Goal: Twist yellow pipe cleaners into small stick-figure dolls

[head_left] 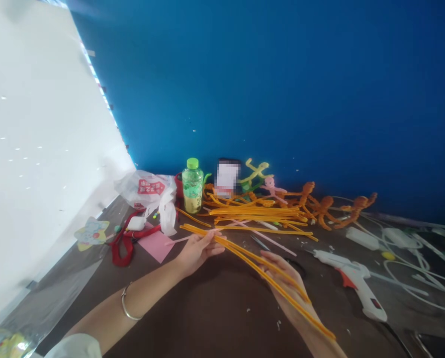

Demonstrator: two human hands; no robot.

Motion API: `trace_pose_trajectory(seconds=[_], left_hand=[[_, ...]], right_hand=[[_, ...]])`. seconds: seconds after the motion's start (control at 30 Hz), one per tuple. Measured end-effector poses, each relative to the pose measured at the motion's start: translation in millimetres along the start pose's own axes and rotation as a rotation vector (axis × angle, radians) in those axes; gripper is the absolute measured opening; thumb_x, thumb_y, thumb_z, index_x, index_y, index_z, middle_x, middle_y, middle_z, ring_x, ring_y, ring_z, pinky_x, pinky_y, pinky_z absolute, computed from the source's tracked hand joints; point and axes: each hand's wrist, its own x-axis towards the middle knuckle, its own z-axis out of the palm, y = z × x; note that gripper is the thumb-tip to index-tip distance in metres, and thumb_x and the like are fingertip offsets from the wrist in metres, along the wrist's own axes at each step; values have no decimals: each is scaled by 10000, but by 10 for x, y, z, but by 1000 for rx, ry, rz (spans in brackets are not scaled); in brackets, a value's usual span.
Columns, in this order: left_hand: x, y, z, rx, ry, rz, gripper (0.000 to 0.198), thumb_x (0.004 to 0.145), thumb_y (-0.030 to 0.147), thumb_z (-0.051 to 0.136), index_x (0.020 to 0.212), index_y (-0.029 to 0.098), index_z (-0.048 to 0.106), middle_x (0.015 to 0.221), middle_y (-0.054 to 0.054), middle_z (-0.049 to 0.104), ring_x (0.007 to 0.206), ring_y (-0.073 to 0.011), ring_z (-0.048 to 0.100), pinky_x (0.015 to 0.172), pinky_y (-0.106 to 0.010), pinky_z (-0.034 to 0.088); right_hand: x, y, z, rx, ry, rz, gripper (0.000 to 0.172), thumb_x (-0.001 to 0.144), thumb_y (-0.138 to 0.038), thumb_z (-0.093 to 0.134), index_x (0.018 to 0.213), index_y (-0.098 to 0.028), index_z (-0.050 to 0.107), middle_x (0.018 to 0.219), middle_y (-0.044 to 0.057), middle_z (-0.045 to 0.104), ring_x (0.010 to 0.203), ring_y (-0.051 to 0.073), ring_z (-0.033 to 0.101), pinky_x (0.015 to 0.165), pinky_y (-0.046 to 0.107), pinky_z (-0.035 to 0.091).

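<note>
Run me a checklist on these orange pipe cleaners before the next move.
1. Left hand gripping the orange pipe cleaners: ok.
2. Right hand under them: ok.
3. Pipe cleaners lying together: not ok, they spread apart between the hands.
4. Spare pile of orange pipe cleaners within reach: ok, just ahead.
5. Hot glue gun apart from the held pipe cleaners: ok, lying to the right.
6. Glue gun heated: cannot tell.

Brown table point(215, 318) holds orange pipe cleaners point(255, 214); a glue gun point(351, 281).
</note>
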Motion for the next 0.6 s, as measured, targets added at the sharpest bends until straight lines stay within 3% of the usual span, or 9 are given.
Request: trace_pose_trajectory(seconds=[0.2,0.37,0.47,0.6], left_hand=[[-89,-147,106,-36,-67,-74,279,745,318,619,928,109,638,947,-119,667,823,-180,639,840,-337,459],[-132,-236,150,-18,-115,-137,294,726,300,641,935,94,637,971,-138,658,881,-212,629,876,-369,440],[-124,-230,149,-12,-90,-139,296,734,303,632,951,101,638,992,-138,652,883,-208,628,883,-372,441],[-57,-164,104,-79,-24,-41,272,768,317,590,938,110,640,998,-125,652,958,-206,601,931,-372,413]], right_hand=[[-157,26,272,-90,-112,-6,479,614,-272,736,1063,-216,579,719,25,666,690,173,632,651,294,531],[-170,26,315,-196,-42,-189,179,699,-348,656,812,-210,666,826,45,660,643,175,635,612,303,549],[-165,14,284,-287,26,-241,158,730,-355,625,767,-208,667,749,38,655,631,176,627,635,304,541],[-164,-4,252,-338,83,-257,164,730,-362,623,773,-208,662,733,33,656,632,177,620,658,309,532]])
